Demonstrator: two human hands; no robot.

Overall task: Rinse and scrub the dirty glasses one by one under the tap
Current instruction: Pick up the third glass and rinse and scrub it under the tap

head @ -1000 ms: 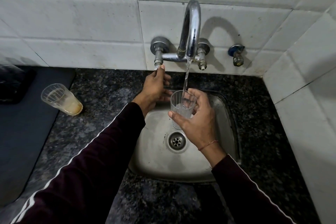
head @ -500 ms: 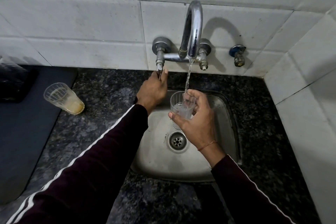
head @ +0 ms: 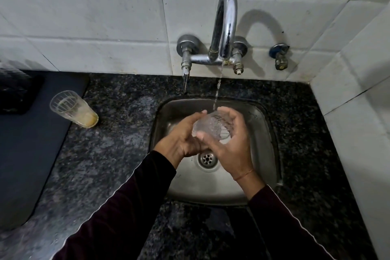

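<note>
Head view: your L hand (head: 181, 139) & R hand (head: 232, 145) both cupped round the clear glass (head: 212, 125), tilted over the sink (head: 268, 133) under the tap (head: 224, 27) stream. Second dirty glass (head: 72, 108) stands well left on the counter (head: 118, 124); open room between.

Motion blurs the glass (head: 212, 127) between both hands; the left hand (head: 181, 140) hides its base. At nine o'clock, a dark box (head: 14, 93) runs off-frame.

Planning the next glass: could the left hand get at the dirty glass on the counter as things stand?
Probably yes: the dirty ribbed glass stands alone on the dark granite counter, but the left hand must first release the clear glass.
</note>
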